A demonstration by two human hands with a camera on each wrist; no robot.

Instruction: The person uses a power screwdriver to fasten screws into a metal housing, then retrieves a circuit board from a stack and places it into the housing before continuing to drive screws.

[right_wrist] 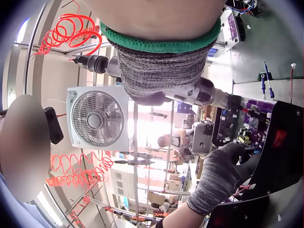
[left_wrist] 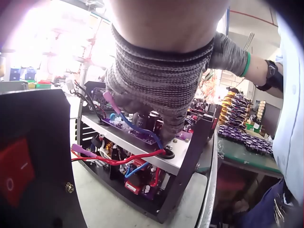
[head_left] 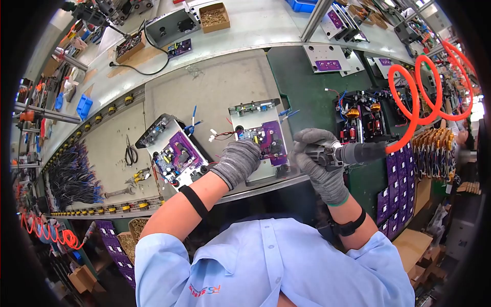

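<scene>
A metal unit with a purple circuit board [head_left: 273,143] lies before the body. My gloved left hand [head_left: 238,161] rests on its left side, fingertips hidden among the parts; in the left wrist view this hand [left_wrist: 152,90] reaches down onto the board. My right hand [head_left: 322,163] grips an air driver [head_left: 358,152] at the unit's right. In the right wrist view, the driver [right_wrist: 202,92] points sideways at the purple board [right_wrist: 256,121], near my left hand [right_wrist: 218,178]. Whether its tip touches anything is unclear.
A second unit [head_left: 176,153] stands to the left, with scissors [head_left: 131,153], pliers [head_left: 140,175] and a wrench [head_left: 120,192] beyond it. Black cables [head_left: 74,174] lie far left. An open unit [head_left: 360,117] sits at the right, below a coiled red hose [head_left: 414,102].
</scene>
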